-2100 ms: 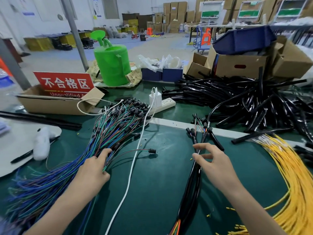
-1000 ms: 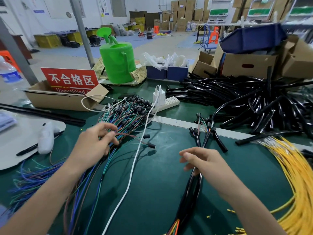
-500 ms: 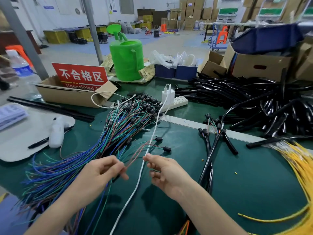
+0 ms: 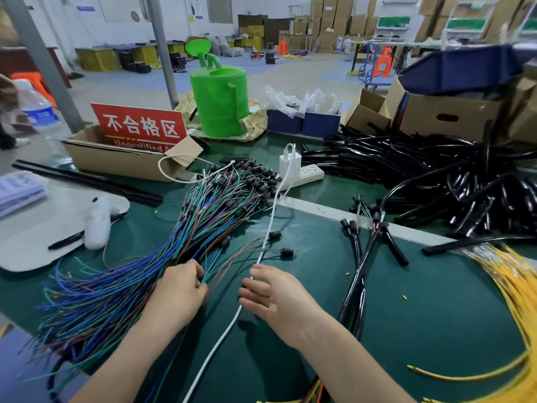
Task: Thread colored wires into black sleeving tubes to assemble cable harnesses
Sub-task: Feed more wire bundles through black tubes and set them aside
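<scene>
Both of our hands have left the places they held two seconds back: our right hand [image 4: 274, 298] has come off the finished harnesses of black sleeving with plugs at the far ends [image 4: 364, 257] and now sits at the middle of the table, while our left hand [image 4: 181, 289] has slid down the big fanned bundle of blue, green and brown wires with small black connectors [image 4: 180, 245] to its near part. Our left fingers [image 4: 200, 279] are curled shut around a few thin strands at the bundle's right edge (which ones exactly we cannot tell), and two loose brown-and-green leads [image 4: 255, 251] trail away from there to their own connectors on the green table mat [image 4: 436, 301]. Our right hand is half open, fingers loosely bent over the white charging cable [image 4: 268, 228] that crosses the mat; we cannot tell whether it pinches any wire. We judge this to mean one harness is done and a fresh wire set is being singled out, so no threading has begun on it. Empty black sleeving tubes [image 4: 421, 170] lie heaped well apart at the far right, with loose yellow wires [image 4: 517, 286] fanned along the right edge.
</scene>
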`<move>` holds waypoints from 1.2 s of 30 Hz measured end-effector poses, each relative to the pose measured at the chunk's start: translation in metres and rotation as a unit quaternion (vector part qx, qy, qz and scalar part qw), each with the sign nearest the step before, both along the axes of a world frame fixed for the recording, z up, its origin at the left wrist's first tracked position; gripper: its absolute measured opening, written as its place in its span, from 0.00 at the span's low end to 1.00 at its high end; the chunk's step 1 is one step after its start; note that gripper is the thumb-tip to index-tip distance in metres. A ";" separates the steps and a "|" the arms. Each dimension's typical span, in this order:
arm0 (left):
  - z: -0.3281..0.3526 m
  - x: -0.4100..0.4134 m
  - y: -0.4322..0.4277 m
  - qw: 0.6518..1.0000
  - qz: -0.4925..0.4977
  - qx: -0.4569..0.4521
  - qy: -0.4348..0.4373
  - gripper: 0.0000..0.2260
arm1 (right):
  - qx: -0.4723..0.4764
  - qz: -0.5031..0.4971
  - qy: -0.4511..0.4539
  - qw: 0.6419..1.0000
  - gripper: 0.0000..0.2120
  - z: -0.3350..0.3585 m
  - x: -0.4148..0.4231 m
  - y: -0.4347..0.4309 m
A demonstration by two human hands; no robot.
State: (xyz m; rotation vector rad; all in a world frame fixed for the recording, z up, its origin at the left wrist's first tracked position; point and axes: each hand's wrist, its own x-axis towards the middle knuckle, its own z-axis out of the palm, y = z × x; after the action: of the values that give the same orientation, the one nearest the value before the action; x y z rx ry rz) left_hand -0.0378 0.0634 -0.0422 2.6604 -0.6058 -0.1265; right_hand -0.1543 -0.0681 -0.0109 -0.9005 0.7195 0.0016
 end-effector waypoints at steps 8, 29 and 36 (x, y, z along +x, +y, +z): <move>0.023 -0.024 -0.007 0.830 0.081 -0.344 0.431 0.11 | -0.104 0.005 -0.001 0.995 0.25 -0.002 -0.008 0.001; 0.154 -0.055 -0.027 0.837 -0.345 -0.349 0.244 0.20 | -0.169 0.024 -0.301 0.938 0.19 0.070 -0.039 -0.030; 0.109 -0.075 -0.045 0.853 -0.358 -0.236 0.298 0.15 | -0.208 -0.014 -0.266 0.941 0.12 0.071 -0.103 -0.061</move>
State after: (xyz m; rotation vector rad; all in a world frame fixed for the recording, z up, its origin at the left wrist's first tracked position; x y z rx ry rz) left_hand -0.1133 0.0185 0.0664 1.6677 -1.1806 -0.8543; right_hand -0.2573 -0.1295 0.0598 -1.2270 0.2225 -0.4196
